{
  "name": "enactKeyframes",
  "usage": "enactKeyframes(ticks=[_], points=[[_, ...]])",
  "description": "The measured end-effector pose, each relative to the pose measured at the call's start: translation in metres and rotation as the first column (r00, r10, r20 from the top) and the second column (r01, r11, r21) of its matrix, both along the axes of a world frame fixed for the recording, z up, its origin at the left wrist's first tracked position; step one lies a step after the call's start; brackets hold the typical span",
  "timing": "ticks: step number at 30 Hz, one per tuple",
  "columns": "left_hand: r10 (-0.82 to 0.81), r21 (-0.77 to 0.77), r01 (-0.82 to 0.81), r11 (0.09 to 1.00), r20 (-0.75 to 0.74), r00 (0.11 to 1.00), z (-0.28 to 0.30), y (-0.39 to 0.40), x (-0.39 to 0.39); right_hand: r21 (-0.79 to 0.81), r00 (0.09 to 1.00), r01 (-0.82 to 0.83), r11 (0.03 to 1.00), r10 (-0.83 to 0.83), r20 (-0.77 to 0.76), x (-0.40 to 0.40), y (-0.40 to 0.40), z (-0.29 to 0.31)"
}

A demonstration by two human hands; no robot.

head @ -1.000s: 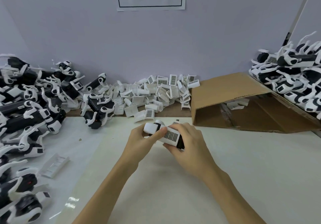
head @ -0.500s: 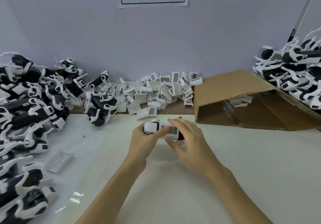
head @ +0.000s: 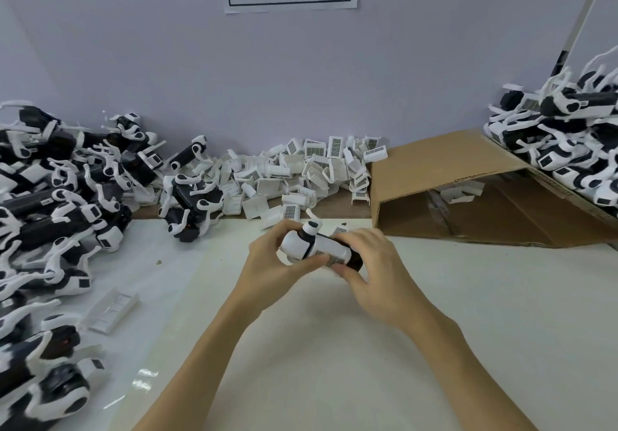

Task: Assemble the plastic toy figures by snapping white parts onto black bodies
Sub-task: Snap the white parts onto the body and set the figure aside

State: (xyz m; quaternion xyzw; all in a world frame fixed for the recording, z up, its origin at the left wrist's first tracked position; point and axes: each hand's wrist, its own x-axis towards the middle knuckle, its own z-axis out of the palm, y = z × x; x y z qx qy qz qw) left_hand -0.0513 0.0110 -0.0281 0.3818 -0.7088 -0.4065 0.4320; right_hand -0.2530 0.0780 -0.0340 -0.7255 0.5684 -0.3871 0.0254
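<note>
At the centre of the frame, a black-and-white toy figure (head: 317, 246) is held above the tabletop (head: 468, 313). The left hand (head: 267, 263) grips its white rounded end; the right hand (head: 374, 270) curls around its black end. Loose white parts (head: 301, 170) are heaped behind, with figures (head: 50, 196) piled at far left.
</note>
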Motion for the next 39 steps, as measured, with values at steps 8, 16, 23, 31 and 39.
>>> enactKeyframes(ticks=[8, 16, 23, 31, 39], points=[[0.084, 0.172, -0.074, 0.982, -0.050, 0.995, 0.005, 0.001, -0.002, -0.101, 0.998, 0.065, 0.993, -0.063, 0.024, 0.020, 0.001, -0.003], [-0.100, 0.199, 0.118, 0.973, -0.097, 0.990, 0.011, 0.002, 0.006, 0.061, 0.957, -0.039, 0.997, 0.020, 0.289, 0.006, 0.005, -0.003], [0.138, 0.255, -0.084, 0.963, -0.198, 0.971, 0.001, 0.009, -0.016, -0.083, 0.968, 0.249, 0.965, -0.251, -0.023, 0.024, 0.004, 0.001], [0.058, 0.332, 0.056, 0.942, -0.324, 0.944, 0.010, 0.008, -0.012, 0.021, 0.971, 0.153, 0.988, -0.154, 0.184, 0.013, 0.000, -0.005], [0.117, 0.290, -0.078, 0.954, -0.123, 0.986, 0.007, 0.008, -0.013, 0.006, 0.991, 0.104, 0.995, -0.104, 0.080, 0.010, -0.004, -0.015]])
